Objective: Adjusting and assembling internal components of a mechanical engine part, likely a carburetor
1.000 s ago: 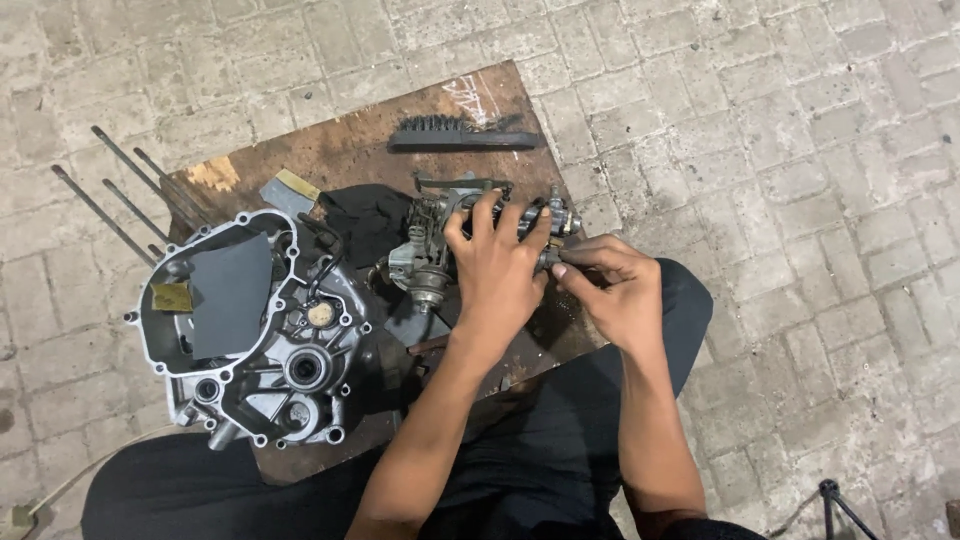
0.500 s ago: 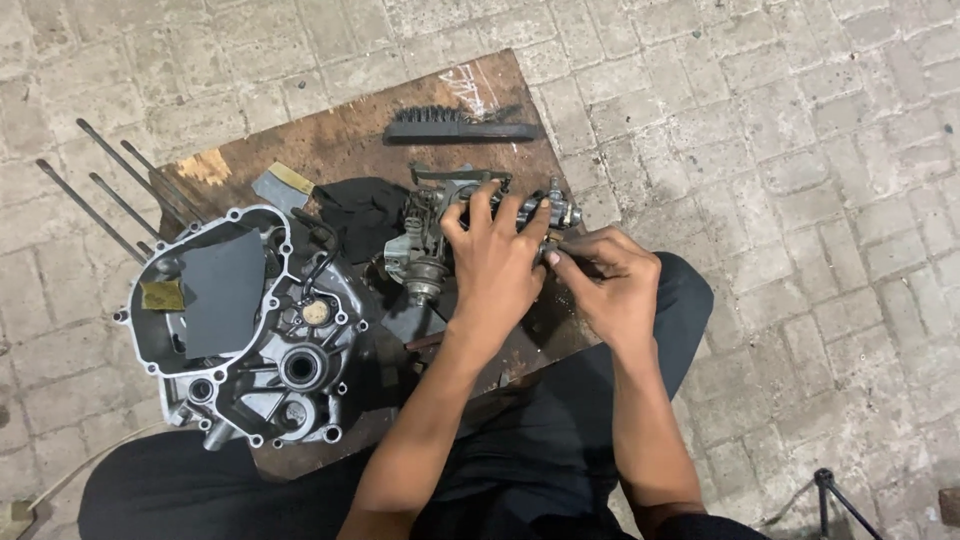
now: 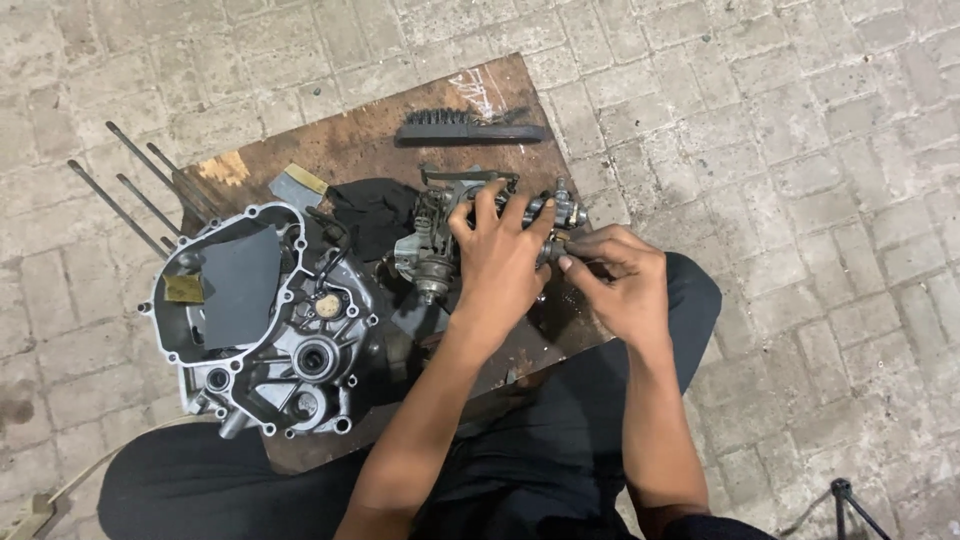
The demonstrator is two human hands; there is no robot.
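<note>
My left hand (image 3: 503,262) lies over a small grey metal carburettor-like part (image 3: 432,245) on a brown wooden board (image 3: 350,145), its fingers curled around the part's upper end. My right hand (image 3: 618,283) is just to the right, fingertips pinched on a small piece at the part's right side (image 3: 560,240); what it pinches is too small to tell. A large grey engine casing (image 3: 265,325) lies on the board's left half.
A black brush (image 3: 468,128) lies at the board's far edge. A black cloth (image 3: 375,212) sits between casing and part. Long metal rods (image 3: 135,195) stick out at the left. Brick paving surrounds the board. A tripod foot (image 3: 850,495) shows at bottom right.
Both hands stay on the small metal part with only slight finger shifts. The view has drifted a little.
</note>
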